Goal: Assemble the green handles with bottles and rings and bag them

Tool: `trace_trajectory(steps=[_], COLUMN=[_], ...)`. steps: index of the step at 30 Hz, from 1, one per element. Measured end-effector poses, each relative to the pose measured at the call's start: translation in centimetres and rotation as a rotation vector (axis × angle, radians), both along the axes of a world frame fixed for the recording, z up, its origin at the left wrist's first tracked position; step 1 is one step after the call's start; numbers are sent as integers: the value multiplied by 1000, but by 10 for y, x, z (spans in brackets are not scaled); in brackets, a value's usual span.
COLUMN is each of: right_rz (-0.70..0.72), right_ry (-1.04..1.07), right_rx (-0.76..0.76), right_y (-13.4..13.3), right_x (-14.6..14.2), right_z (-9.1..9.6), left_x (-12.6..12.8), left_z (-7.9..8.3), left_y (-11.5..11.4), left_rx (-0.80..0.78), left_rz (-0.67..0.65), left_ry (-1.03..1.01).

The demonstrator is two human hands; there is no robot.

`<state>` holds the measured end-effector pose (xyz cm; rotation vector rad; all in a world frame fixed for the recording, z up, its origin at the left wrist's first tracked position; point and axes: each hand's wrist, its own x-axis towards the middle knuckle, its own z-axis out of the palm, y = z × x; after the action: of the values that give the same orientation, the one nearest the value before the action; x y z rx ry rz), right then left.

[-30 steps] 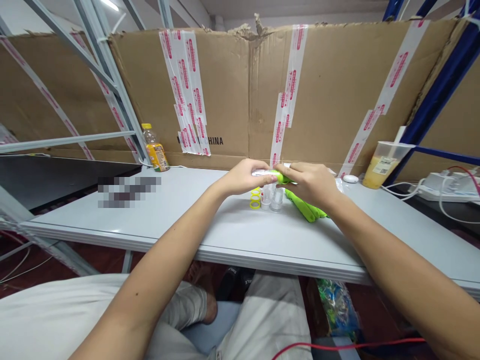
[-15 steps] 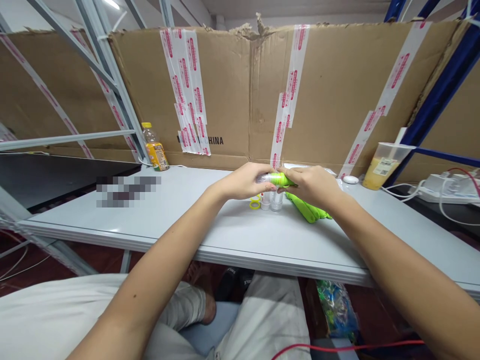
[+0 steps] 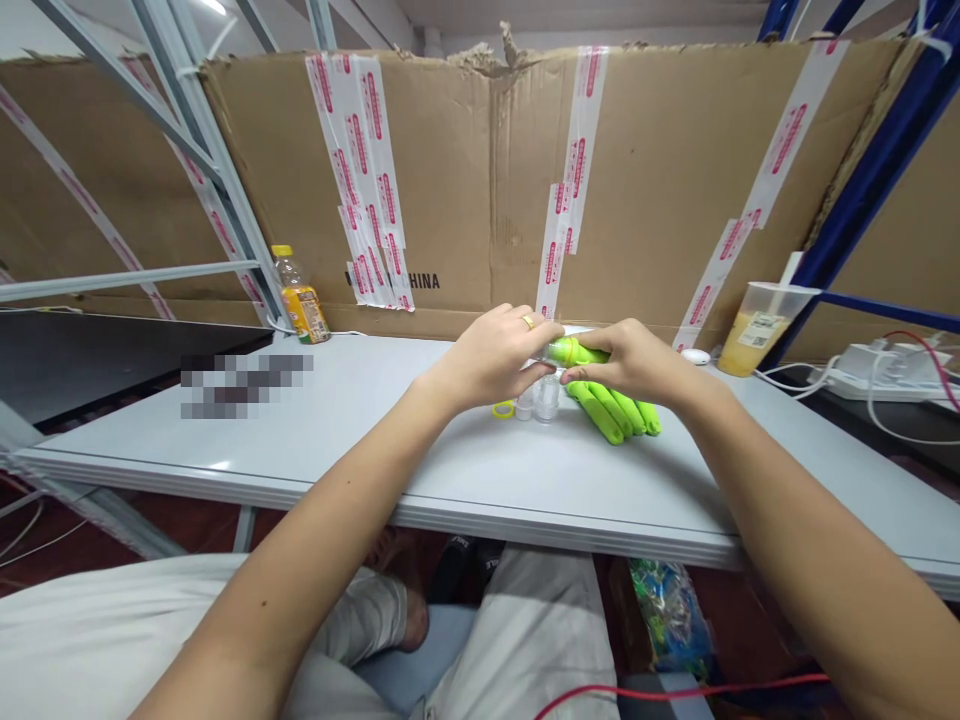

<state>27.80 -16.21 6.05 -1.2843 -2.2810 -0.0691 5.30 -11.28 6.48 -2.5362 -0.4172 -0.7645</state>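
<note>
Just above the table, both hands hold a small clear tube with a lime-green end [image 3: 571,352]. My left hand [image 3: 496,358], with a ring on one finger, is closed round the clear end and hides most of it. My right hand [image 3: 634,362] pinches the green end between thumb and fingers. Below the hands stand small clear containers [image 3: 546,402], beside a yellow ring [image 3: 502,409] lying flat. Several long lime-green pieces [image 3: 611,410] lie side by side under my right hand; their kind cannot be made out.
A juice bottle [image 3: 304,305] stands at the back left of the white table [image 3: 337,440]. Toward the back right are a cup of yellow drink [image 3: 757,330] and a small white round object [image 3: 695,356]. Cardboard [image 3: 450,180] walls the back. A power strip [image 3: 892,375] with cables is at right.
My left hand has shifted its grip and now covers more of the tube's clear end. My right hand has changed its finger position, exposing more of the green pieces below. The view has shifted slightly.
</note>
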Motion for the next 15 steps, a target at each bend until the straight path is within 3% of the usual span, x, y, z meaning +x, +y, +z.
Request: trace_trajectory(steps=[4, 7, 15], right_rz=[-151, -197, -221], right_ry=[-198, -311, -290], right_rx=[372, 470, 357], right_y=[2, 4, 0], right_x=[-14, -18, -15], right_z=[-10, -15, -11], left_x=[-9, -9, -1], left_z=[2, 6, 3], left_y=[2, -2, -9], left_rx=[-347, -466, -268], left_rz=[12, 27, 161], left_ry=[-62, -24, 37])
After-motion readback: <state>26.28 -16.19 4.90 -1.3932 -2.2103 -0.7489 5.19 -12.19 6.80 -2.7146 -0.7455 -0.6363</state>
